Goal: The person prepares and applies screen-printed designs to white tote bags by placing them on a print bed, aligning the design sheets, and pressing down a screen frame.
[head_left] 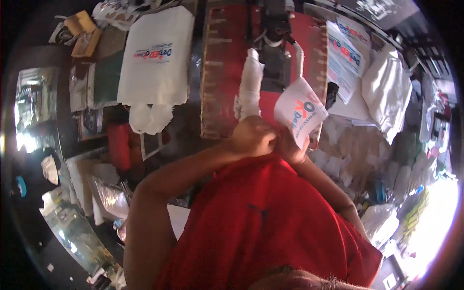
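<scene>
Red board (226, 63) beyond, white sheet (298, 107) (printed, curled) above the right hand (291, 150), lower end pinched.

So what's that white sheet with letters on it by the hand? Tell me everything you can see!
The white printed sheet is thin, and could be paper or plastic; I can't tell which. Big blue and red-orange letters slant across it, with smaller dark print beside them. It's bent in a curve, not lying flat. The right hand holds it near its lower edge, so it stands up in front of the right part of the red board.
</scene>
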Tool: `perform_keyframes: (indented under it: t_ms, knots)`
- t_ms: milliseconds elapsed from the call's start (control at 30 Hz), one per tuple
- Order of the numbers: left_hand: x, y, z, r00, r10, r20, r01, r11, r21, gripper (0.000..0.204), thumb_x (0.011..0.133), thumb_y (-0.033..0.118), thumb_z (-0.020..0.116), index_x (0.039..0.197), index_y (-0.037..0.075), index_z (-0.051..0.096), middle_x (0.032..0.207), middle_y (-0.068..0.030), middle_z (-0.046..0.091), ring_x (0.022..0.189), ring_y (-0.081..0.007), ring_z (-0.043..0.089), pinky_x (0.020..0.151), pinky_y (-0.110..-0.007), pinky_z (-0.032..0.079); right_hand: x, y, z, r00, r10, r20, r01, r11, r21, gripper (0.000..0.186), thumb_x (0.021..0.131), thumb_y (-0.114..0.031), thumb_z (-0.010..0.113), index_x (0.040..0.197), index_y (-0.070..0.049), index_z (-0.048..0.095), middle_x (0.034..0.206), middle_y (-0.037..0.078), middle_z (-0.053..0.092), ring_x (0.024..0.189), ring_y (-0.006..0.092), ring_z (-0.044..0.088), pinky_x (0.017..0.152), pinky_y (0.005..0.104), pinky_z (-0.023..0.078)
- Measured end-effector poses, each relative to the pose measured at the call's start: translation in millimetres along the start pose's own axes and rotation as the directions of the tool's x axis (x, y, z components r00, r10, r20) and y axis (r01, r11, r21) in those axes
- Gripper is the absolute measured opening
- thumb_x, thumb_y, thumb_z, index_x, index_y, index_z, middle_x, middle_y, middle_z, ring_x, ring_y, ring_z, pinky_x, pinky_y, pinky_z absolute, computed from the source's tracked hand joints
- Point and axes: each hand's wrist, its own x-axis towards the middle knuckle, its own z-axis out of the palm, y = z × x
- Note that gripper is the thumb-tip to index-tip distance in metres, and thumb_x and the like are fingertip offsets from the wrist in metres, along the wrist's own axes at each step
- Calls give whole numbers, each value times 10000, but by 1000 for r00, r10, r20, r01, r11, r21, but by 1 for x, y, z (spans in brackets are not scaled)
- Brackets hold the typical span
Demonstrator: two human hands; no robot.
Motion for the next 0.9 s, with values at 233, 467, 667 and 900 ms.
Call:
perform_keyframes:
  t_ms: [233,467,667,900]
  knots:
    - [-5,-4,0,999,-17,47,17,1000,-6,87,627,141,701,645,116,619,633,-41,603,578,-226,608,559,-371,495,-1,11,1,969,-242,46,243,908,-342,128,849,-43,577,948,3,644,859,147,660,764,318,657,648,422,523]
    - [-8,-3,3,999,-31,24,31,999,32,97,632,161,700,635,111,617,622,-48,593,594,-236,614,574,-383,496,3,-5,-4,929,-365,54,326,744,-583,161,833,-58,583,972,-4,642,953,155,653,812,319,656,690,404,529]
    - [-10,-2,3,999,-40,-12,40,999,19,105,638,131,698,630,93,600,609,-68,580,587,-258,604,566,-397,489,16,-16,-6,964,-263,46,254,850,-461,151,857,-57,575,980,-4,643,947,167,652,810,353,641,716,399,520]
    - [5,23,-23,998,13,-67,-9,998,58,101,710,120,679,684,60,602,659,-92,600,627,-276,619,584,-402,494,25,-46,-24,991,-18,-131,5,995,-102,99,900,-84,576,915,-18,649,787,137,636,734,261,634,651,372,497]
